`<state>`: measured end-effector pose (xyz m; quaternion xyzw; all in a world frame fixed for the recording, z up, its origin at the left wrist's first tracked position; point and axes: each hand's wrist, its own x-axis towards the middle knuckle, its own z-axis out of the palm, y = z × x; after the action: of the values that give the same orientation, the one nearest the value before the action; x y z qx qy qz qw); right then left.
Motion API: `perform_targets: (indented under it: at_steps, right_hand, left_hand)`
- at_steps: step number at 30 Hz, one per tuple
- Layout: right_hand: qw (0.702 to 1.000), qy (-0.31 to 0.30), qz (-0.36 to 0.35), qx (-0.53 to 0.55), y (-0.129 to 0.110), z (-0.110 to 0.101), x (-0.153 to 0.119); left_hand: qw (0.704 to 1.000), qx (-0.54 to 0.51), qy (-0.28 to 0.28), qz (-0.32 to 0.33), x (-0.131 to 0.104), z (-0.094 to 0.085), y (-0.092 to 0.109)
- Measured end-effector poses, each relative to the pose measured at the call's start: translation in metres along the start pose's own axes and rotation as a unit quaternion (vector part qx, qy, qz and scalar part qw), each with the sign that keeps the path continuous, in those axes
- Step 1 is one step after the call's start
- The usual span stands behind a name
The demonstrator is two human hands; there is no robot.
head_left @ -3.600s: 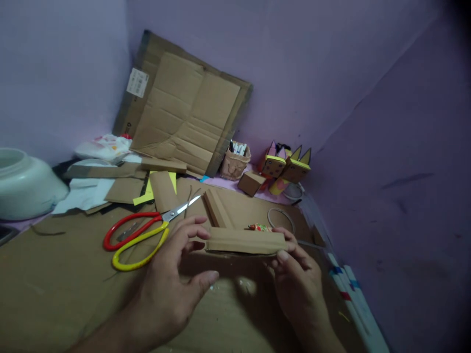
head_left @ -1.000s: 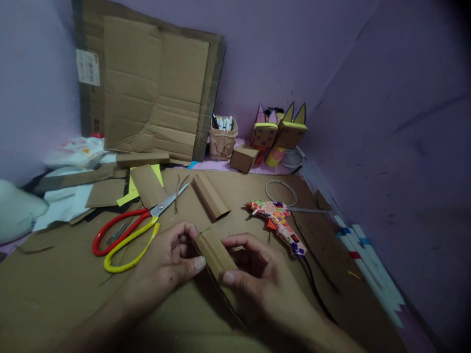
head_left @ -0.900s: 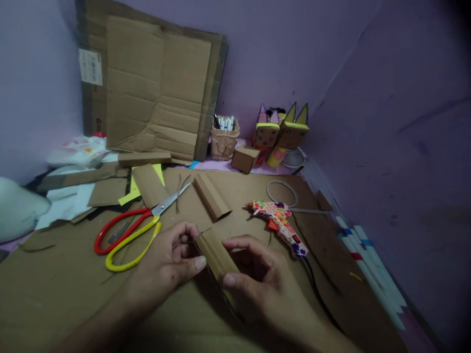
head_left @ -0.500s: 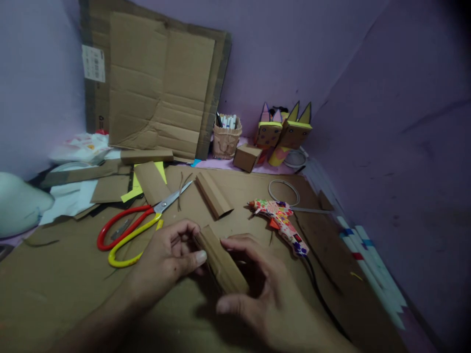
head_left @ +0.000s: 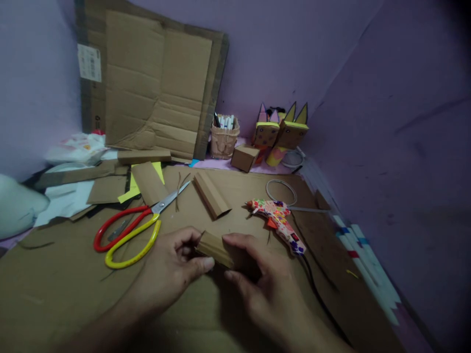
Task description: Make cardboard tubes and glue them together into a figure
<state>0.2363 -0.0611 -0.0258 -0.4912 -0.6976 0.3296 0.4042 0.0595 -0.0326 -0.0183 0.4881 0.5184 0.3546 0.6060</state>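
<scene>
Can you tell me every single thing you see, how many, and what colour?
Held cardboard piece: one, brown, front middle
Folded cardboard strip: one, brown, behind it
Scissors: one pair, red and yellow handles, left
Glue gun: one, flowery, right
Ring: one, grey, behind glue gun
Sticks: several, white, far right
Leaning cardboard: layered, brown, back wall
Pen holder: one, brown, back
Small box: one, brown, beside holder
Eared figures: two, brown faces, back right
Scraps: many, brown, yellow and white, back left
Bag: one, mostly white, back left
Round pot: one, pale, left edge
Cardboard base: one, brown, underneath
Left hand: one, fingers on held piece
Right hand: one, at its right end
</scene>
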Motion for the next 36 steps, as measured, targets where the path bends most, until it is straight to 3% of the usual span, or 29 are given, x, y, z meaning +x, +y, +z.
perform_targets:
  at_steps: [4, 15, 20, 24, 27, 32, 36]
  right_hand:
    - [0.999, 0.017, -0.018, 0.024, 0.004, 0.000, 0.000]
    - [0.993, 0.057, -0.099, 0.037, 0.003, 0.001, 0.001]
    - [0.994, 0.043, -0.093, 0.024, 0.003, 0.001, 0.001]
    - [0.992, -0.011, -0.115, -0.050, 0.002, -0.011, 0.004]
    - [0.997, -0.014, -0.072, -0.033, 0.004, -0.025, 0.008]
    - [0.979, 0.164, 0.082, 0.094, 0.011, -0.034, 0.014]
    - [0.970, 0.137, 0.154, 0.125, 0.011, -0.025, 0.018]
  left_hand:
    - [0.998, -0.031, -0.024, 0.044, -0.001, -0.003, -0.002]
    - [0.999, 0.005, 0.033, 0.031, -0.007, 0.002, 0.009]
    - [0.997, 0.025, 0.042, 0.054, -0.008, 0.004, 0.011]
    - [0.994, -0.003, 0.093, 0.049, -0.006, -0.001, 0.009]
    - [0.989, -0.049, 0.135, 0.024, -0.002, -0.010, 0.007]
    - [0.967, -0.173, 0.183, -0.032, 0.004, -0.017, 0.007]
    - [0.967, -0.186, 0.166, -0.042, 0.003, -0.014, 0.005]
